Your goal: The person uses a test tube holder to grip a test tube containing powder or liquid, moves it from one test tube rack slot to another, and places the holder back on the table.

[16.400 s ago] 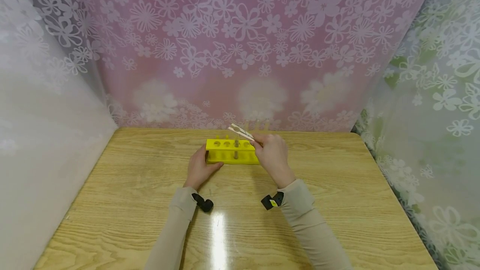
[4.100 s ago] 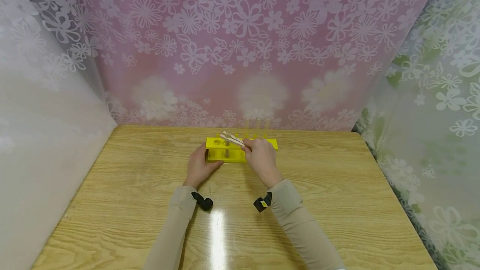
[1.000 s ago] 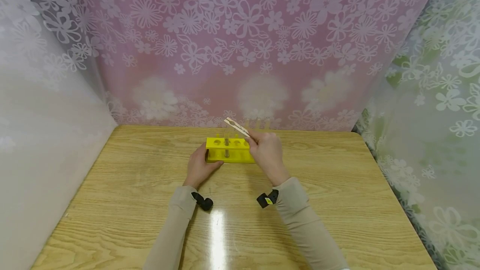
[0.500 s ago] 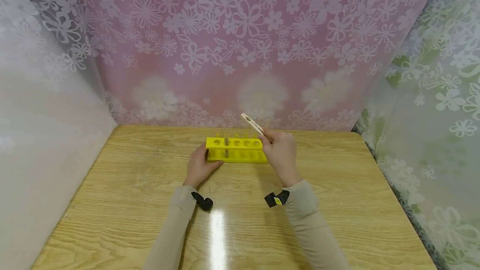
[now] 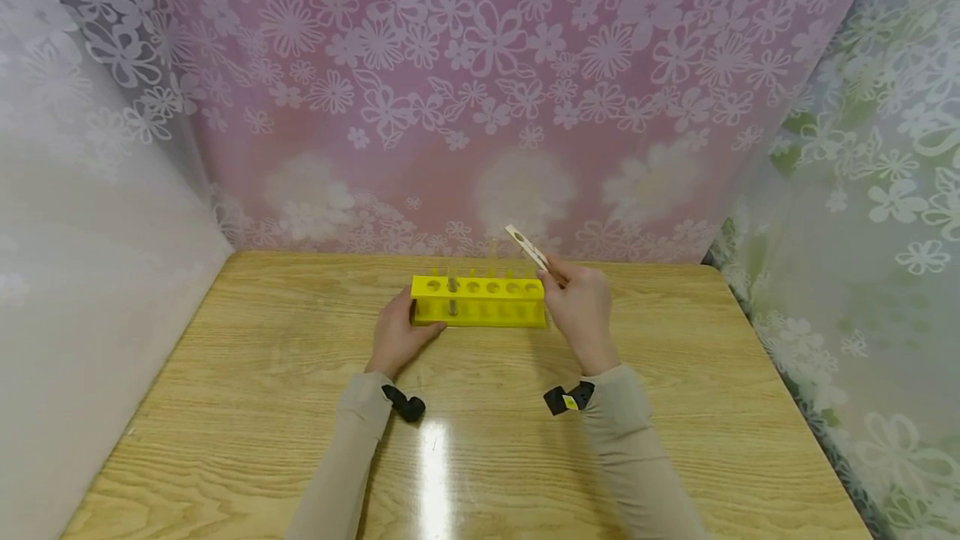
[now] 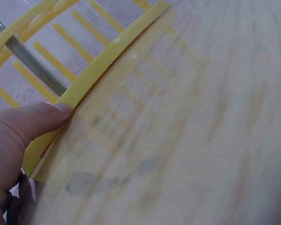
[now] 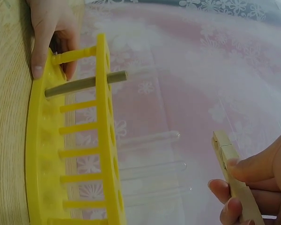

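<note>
My left hand [image 5: 401,336] grips the left end of a yellow test tube rack [image 5: 510,312], its thumb on the front of the base. In the rack's second hole from the left stands a clear test tube [image 5: 453,284] with a grey-brown filling. My right hand [image 5: 581,311] holds a wooden test tube clamp [image 5: 528,247] beside the rack's right end. The right wrist view shows thumb and fingers pinching this spring clamp [image 7: 229,161], with nothing between its wooden tips. Close up in the left wrist view, my left thumb [image 6: 42,117] presses the base edge.
Several clear glass tubes [image 7: 152,168] stand on pegs at the rack's back. The rack is near the far edge of the wood-grain table [image 5: 300,407]. A pink flowered curtain [image 5: 480,107] hangs behind, with pale curtains at both sides.
Compared with the oldest frame, the filled tube stands one hole further left. Over the last second, my right hand and clamp moved right, away from the tube. My left hand stayed put.
</note>
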Demonstrator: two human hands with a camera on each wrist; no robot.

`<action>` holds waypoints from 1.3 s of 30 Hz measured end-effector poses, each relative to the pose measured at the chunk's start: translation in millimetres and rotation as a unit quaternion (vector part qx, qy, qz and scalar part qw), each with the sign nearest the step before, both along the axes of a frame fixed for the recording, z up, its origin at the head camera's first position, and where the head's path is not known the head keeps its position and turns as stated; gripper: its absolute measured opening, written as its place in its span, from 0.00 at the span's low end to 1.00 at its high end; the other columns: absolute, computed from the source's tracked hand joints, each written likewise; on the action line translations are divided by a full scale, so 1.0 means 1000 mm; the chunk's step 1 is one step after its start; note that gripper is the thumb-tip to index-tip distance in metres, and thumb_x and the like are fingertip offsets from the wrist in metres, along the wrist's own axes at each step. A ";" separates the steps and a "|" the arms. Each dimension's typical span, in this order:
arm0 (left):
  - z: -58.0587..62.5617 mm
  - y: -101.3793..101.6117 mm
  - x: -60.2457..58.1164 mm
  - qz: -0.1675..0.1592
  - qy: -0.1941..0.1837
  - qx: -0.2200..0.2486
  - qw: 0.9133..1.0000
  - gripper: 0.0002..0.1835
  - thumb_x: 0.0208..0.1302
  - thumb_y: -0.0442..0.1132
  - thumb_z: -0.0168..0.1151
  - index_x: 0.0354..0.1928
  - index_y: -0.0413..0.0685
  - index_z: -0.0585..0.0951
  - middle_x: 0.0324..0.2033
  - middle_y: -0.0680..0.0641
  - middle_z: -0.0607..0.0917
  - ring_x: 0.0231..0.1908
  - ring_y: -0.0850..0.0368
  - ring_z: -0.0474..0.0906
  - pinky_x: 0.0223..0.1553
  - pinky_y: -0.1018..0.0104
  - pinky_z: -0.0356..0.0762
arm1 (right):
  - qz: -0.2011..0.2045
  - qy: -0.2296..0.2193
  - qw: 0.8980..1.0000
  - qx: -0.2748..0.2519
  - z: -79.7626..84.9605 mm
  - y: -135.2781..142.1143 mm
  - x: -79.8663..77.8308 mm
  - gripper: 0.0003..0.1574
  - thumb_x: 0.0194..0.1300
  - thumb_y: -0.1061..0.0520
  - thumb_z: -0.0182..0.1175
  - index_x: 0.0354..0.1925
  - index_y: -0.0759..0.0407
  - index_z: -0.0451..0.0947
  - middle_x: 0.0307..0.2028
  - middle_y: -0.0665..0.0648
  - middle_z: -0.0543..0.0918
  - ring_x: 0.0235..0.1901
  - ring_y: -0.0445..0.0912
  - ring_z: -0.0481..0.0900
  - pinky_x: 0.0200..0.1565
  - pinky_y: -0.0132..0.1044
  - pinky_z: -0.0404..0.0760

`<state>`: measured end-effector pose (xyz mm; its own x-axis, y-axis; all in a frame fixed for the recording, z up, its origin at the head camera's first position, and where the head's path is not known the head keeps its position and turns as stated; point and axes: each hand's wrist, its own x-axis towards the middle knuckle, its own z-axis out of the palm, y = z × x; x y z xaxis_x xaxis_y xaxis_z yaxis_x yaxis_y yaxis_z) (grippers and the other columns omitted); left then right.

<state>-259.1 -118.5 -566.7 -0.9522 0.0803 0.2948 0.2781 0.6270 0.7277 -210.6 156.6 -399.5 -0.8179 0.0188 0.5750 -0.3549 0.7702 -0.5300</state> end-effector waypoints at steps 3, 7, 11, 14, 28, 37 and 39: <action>-0.001 0.000 0.000 0.000 0.002 -0.001 1.000 0.38 0.53 0.53 0.77 0.66 0.57 0.72 0.54 0.49 0.81 0.53 0.50 0.77 0.56 0.50 0.74 | -0.008 -0.004 1.000 0.000 -0.001 0.004 -0.001 0.18 0.62 0.60 0.69 0.51 0.65 0.84 0.35 0.65 0.88 0.22 0.53 0.85 0.15 0.36 0.69; -0.001 0.000 -0.001 0.001 0.004 0.002 1.000 0.38 0.53 0.53 0.76 0.65 0.57 0.73 0.53 0.49 0.81 0.53 0.50 0.77 0.55 0.50 0.74 | -0.015 -0.019 1.000 -0.005 -0.001 0.008 0.000 0.19 0.63 0.60 0.69 0.51 0.65 0.84 0.36 0.65 0.88 0.20 0.51 0.84 0.15 0.34 0.66; 0.000 0.000 -0.001 -0.001 0.004 -0.001 1.000 0.38 0.53 0.53 0.77 0.65 0.56 0.73 0.53 0.49 0.81 0.52 0.50 0.77 0.55 0.50 0.74 | -0.023 -0.031 0.999 -0.007 -0.001 0.014 0.000 0.19 0.63 0.60 0.68 0.52 0.65 0.84 0.36 0.65 0.88 0.20 0.52 0.84 0.14 0.35 0.68; 0.000 0.000 0.000 0.000 0.004 -0.002 1.000 0.38 0.53 0.53 0.77 0.65 0.57 0.73 0.54 0.49 0.81 0.53 0.50 0.77 0.55 0.50 0.75 | -0.031 -0.040 0.999 -0.003 -0.001 0.018 0.000 0.20 0.63 0.59 0.68 0.52 0.64 0.84 0.36 0.65 0.88 0.22 0.53 0.85 0.16 0.37 0.72; 0.002 0.000 0.001 0.004 -0.001 -0.001 1.000 0.38 0.52 0.53 0.77 0.66 0.57 0.73 0.54 0.49 0.81 0.53 0.51 0.77 0.56 0.51 0.74 | -0.073 -0.061 0.995 -0.019 -0.010 0.039 0.003 0.19 0.64 0.57 0.68 0.52 0.63 0.84 0.37 0.64 0.88 0.31 0.56 0.86 0.29 0.51 0.82; 0.000 0.000 0.000 0.005 0.003 -0.008 1.000 0.39 0.52 0.53 0.77 0.66 0.56 0.72 0.53 0.48 0.81 0.54 0.50 0.77 0.57 0.50 0.73 | -0.118 -0.039 0.991 -0.052 -0.025 0.055 0.006 0.19 0.62 0.59 0.70 0.51 0.64 0.85 0.37 0.65 0.88 0.30 0.56 0.86 0.31 0.52 0.82; 0.000 0.000 0.000 0.005 0.002 -0.011 1.000 0.39 0.52 0.53 0.77 0.66 0.56 0.72 0.53 0.48 0.81 0.54 0.50 0.77 0.57 0.50 0.72 | -0.124 -0.039 0.990 -0.055 -0.027 0.059 0.007 0.18 0.62 0.58 0.70 0.50 0.64 0.85 0.37 0.65 0.88 0.30 0.57 0.86 0.31 0.53 0.81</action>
<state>-259.6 -118.7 -567.2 -0.9516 0.0765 0.2977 0.2748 0.6452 0.7129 -203.5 215.1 -426.5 -0.8227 0.2833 0.4929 -0.1164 0.7647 -0.6338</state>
